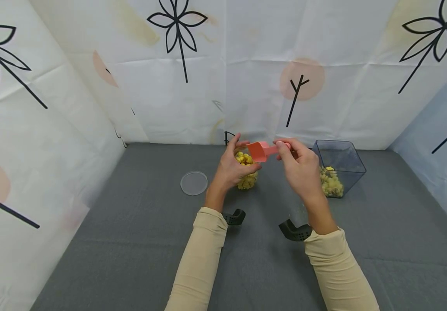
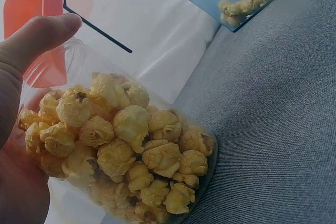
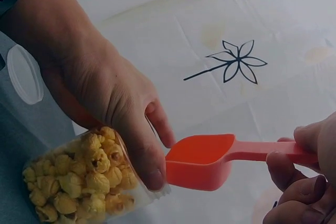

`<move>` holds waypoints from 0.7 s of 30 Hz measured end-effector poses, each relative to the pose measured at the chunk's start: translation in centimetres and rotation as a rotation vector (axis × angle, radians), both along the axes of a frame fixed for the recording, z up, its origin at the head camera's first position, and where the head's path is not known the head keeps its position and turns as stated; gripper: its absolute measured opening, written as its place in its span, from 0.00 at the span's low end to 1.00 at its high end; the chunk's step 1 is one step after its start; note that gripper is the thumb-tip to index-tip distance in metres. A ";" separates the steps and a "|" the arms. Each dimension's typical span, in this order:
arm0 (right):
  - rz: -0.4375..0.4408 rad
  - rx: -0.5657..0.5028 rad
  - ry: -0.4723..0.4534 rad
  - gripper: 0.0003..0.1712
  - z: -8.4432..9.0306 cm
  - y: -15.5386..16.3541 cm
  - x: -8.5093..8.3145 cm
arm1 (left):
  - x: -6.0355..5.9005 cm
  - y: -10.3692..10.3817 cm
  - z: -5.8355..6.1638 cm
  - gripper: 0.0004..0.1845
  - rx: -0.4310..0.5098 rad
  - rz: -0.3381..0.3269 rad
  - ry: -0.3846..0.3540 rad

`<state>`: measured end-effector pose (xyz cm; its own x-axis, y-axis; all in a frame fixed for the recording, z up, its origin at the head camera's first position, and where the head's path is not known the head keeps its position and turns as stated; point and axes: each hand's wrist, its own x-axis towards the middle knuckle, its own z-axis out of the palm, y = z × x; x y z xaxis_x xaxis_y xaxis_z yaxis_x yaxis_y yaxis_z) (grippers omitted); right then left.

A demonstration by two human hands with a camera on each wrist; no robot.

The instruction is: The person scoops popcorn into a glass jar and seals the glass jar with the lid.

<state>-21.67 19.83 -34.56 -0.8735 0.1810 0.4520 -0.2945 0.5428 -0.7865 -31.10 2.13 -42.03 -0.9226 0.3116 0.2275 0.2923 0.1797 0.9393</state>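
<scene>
While the left hand (image 1: 232,166) curls its fingers round a clear jar (image 2: 131,150) full of yellow popcorn (image 3: 79,182), the right hand (image 1: 299,166) pinches the handle of an orange scoop (image 3: 202,161) between thumb and fingertips. The scoop lies nearly level — long axis running left-right across the head view, its empty bowl pointing left at the jar's mouth, handle trailing right. The jar is tilted, mouth up and toward the scoop, raised above the grey table (image 1: 138,242). A clear round lid (image 1: 194,182) lies flat to the left; a dark bin (image 1: 340,166) holding more popcorn stands to the right.
</scene>
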 end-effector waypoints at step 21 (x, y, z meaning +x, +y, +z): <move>0.013 -0.717 0.178 0.13 2.0 5.5 0.9 | 0.3 -0.1 0.0 0.58 0.006 -0.010 -0.006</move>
